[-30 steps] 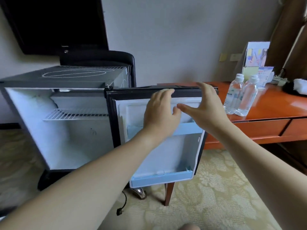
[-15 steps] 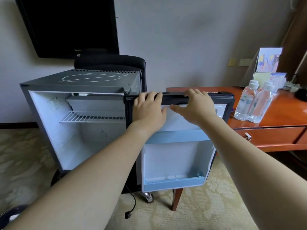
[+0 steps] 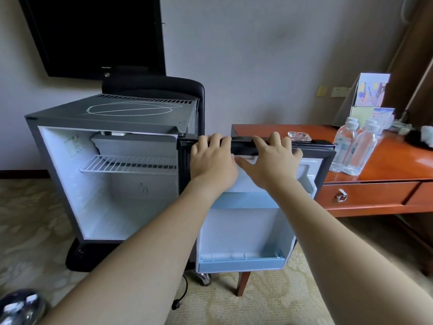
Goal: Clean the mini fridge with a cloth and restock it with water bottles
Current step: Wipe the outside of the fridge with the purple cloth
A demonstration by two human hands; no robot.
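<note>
The fridge (image 3: 105,184) stands on the carpet (image 3: 269,306) against the wall, under a dark TV (image 3: 98,34), with its door (image 3: 248,219) swung wide toward the worktop (image 3: 398,160). Inside, a wire shelf (image 3: 126,164) spans the white cavity, with nothing on it. Both hands sit on the door's top edge: the left hand (image 3: 212,160) hooks its fingers over the black rim near the hinge, and the right hand (image 3: 271,160) does the same just beside it, thumb stretched along the inner liner, so each grip is curled onto the door. The pale blue door racks hold nothing. Two water bottles (image 3: 353,146) stand upright and touching near the front edge of the worktop, with a glass ashtray (image 3: 298,136) behind the door's top and a brochure stand (image 3: 367,99) farther back. A black chair (image 3: 154,86) shows behind the fridge.
</note>
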